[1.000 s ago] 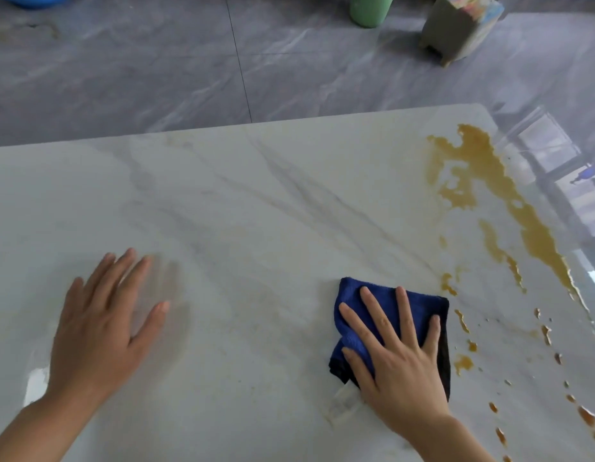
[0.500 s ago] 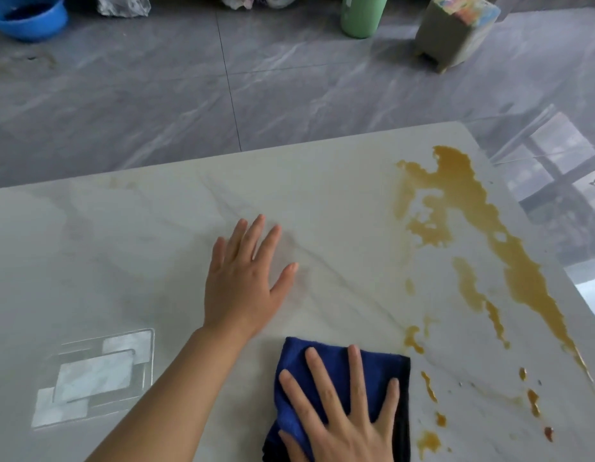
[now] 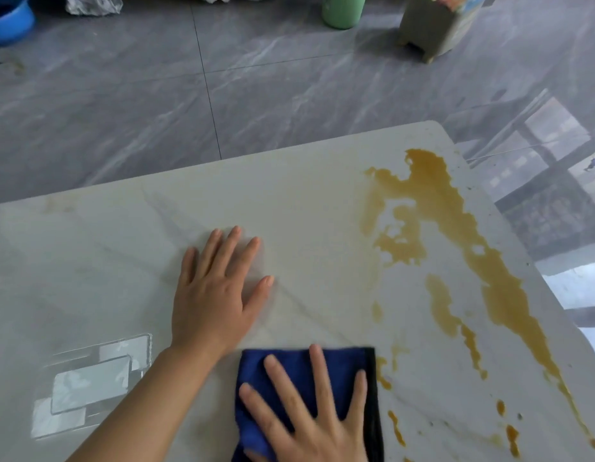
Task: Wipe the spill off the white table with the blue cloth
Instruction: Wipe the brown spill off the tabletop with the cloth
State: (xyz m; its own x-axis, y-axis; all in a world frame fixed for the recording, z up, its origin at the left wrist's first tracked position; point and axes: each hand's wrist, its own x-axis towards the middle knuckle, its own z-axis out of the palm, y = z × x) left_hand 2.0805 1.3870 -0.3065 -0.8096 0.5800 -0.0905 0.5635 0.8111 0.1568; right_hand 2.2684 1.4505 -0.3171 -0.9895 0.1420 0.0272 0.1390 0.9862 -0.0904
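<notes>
A folded blue cloth (image 3: pixel 289 365) lies on the white marble table (image 3: pixel 306 211) near the bottom edge of the view. My right hand (image 3: pixel 317 418) presses flat on it with fingers spread and straight. My left hand (image 3: pixel 216 291) rests palm down on the bare table just up and left of the cloth. A brown-yellow spill (image 3: pixel 462 235) runs from the table's far right corner down along the right side, with a smeared patch to its left and small drops trailing to the lower right. The cloth's right edge sits just left of the nearest drops.
The table's far edge and rounded right corner border a grey tiled floor. On the floor stand a green bin (image 3: pixel 342 10), a small stool (image 3: pixel 436 25) and a blue basin (image 3: pixel 8 23). A window reflection (image 3: pixel 89 385) shines on the table's left part.
The view has shifted toward the spill. My left hand has moved right and forward across the table, next to the cloth. The right hand stays pressed flat on the cloth.
</notes>
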